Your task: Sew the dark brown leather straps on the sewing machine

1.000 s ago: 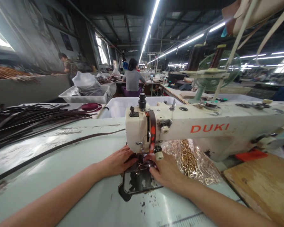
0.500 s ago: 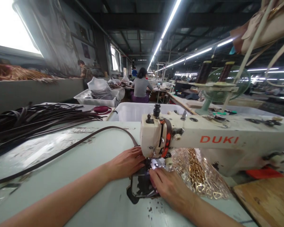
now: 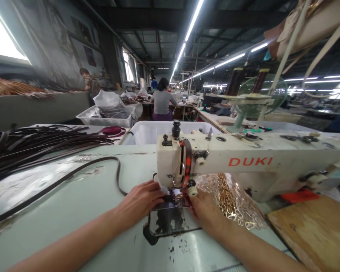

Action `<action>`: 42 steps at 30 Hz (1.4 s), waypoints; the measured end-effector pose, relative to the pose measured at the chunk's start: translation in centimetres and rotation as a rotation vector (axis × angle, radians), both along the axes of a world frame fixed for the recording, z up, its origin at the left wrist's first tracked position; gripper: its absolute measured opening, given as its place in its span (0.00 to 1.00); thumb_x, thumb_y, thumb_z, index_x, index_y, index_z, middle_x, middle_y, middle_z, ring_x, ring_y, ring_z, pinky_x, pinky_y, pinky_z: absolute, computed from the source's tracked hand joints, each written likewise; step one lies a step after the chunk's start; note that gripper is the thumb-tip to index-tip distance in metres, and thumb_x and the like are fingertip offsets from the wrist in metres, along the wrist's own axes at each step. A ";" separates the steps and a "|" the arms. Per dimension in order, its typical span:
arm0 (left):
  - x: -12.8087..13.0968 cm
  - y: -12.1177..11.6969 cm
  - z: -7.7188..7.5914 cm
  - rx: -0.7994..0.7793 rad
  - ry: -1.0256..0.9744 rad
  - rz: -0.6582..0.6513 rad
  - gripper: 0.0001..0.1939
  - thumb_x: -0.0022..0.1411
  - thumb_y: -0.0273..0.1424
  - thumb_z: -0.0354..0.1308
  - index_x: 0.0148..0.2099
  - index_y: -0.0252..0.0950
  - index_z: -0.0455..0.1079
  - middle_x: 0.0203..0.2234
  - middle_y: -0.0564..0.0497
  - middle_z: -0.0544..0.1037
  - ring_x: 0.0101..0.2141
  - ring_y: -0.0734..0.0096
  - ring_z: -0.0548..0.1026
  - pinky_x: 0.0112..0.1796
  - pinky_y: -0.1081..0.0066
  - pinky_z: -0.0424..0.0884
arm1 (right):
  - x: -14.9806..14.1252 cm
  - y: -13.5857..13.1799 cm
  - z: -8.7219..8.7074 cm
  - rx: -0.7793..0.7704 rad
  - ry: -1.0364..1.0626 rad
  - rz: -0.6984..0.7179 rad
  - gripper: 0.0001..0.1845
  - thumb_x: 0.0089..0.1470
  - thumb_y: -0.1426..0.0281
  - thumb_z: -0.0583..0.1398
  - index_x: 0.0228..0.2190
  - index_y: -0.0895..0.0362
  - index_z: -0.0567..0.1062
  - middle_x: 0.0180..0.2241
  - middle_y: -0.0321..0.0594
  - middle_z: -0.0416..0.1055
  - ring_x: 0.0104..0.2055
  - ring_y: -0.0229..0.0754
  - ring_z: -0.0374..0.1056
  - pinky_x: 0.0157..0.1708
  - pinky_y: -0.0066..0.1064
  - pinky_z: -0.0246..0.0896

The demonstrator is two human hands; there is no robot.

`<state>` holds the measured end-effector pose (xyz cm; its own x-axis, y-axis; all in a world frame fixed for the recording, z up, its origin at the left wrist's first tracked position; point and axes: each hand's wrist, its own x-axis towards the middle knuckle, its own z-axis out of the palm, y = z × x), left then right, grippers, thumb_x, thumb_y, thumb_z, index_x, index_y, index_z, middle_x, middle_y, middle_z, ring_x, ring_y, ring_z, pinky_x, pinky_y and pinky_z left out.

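Note:
A dark brown strap [image 3: 117, 174] runs from the left over the pale green table and bends down into my left hand [image 3: 143, 198]. My left fingers are closed on it, just left of the needle area of the white sewing machine [image 3: 215, 153]. My right hand [image 3: 205, 209] sits right of the presser foot, its fingertips partly hidden behind the machine head and pressed together. Whatever they grip there I cannot make out. Small shiny metal shows under the foot between both hands. Below lies the worn metal bed plate [image 3: 170, 223].
Clear bags of gold chains and clasps [image 3: 226, 200] lie behind my right hand. A heap of dark straps [image 3: 45, 145] covers the table's left back. A white bin [image 3: 147, 130] stands behind the machine, a wooden board [image 3: 314, 226] at right. A person [image 3: 163, 100] sits farther off.
My view has turned slightly right. Both hands have shifted about the needle area, my right hand now farther behind the machine head. The strap's loop bends more sharply beside my left hand.

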<state>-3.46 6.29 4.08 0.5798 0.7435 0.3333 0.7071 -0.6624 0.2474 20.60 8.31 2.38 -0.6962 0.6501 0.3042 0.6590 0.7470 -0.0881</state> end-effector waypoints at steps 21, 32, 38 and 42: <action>1.4 0.2 -1.2 -0.230 -0.234 0.202 0.09 0.63 0.28 0.56 0.44 0.44 0.74 0.40 0.53 0.77 0.40 0.67 0.74 0.42 0.72 0.68 | -1.3 0.6 0.2 -0.210 0.117 -0.165 0.20 0.52 0.81 0.51 0.44 0.54 0.73 0.42 0.42 0.73 0.42 0.45 0.71 0.40 0.30 0.62; 1.1 0.7 -1.6 -0.263 -0.248 0.178 0.09 0.63 0.30 0.54 0.43 0.41 0.75 0.40 0.52 0.78 0.40 0.66 0.75 0.42 0.71 0.68 | -0.8 1.2 -0.2 -0.174 0.076 -0.149 0.14 0.52 0.79 0.53 0.39 0.58 0.72 0.37 0.45 0.72 0.37 0.45 0.69 0.35 0.31 0.60; 1.0 0.7 -1.5 -0.258 -0.256 0.165 0.09 0.63 0.29 0.55 0.43 0.42 0.75 0.41 0.53 0.78 0.41 0.68 0.75 0.43 0.73 0.68 | -0.8 1.2 -0.1 -0.171 0.095 -0.136 0.12 0.56 0.77 0.52 0.38 0.56 0.74 0.37 0.42 0.71 0.36 0.44 0.69 0.34 0.31 0.59; 1.2 0.4 -1.3 -0.239 -0.205 0.191 0.11 0.66 0.30 0.51 0.43 0.40 0.75 0.41 0.51 0.76 0.40 0.67 0.75 0.43 0.71 0.68 | -0.6 1.4 0.6 -0.257 0.100 -0.107 0.10 0.59 0.66 0.57 0.39 0.56 0.75 0.39 0.42 0.71 0.41 0.45 0.69 0.39 0.31 0.60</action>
